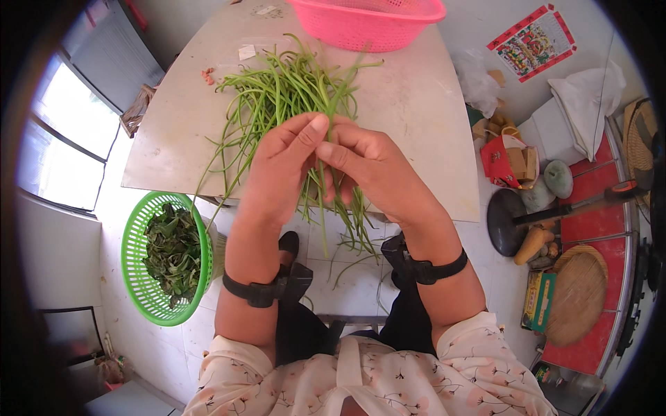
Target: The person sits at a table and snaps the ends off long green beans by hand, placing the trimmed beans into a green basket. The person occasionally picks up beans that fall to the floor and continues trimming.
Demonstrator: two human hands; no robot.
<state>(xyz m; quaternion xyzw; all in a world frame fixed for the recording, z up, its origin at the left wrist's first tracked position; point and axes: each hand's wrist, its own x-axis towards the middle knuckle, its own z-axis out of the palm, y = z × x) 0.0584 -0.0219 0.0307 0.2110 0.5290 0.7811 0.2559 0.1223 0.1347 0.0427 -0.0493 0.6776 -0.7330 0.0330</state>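
Note:
A loose heap of long green leaf stems lies on the pale table, some of them hanging over its near edge. Above the near part of the heap my left hand and my right hand meet. Both pinch one green stem between thumb and fingers; its blurred upper end points away from me and its lower part hangs below the hands. The curled fingers behind the thumbs are partly hidden.
A pink plastic basket stands at the table's far edge. On the floor to the left is a green basket of dark leaves. Fallen stems lie on the floor between my feet. A black pan, gourds and boxes are at the right.

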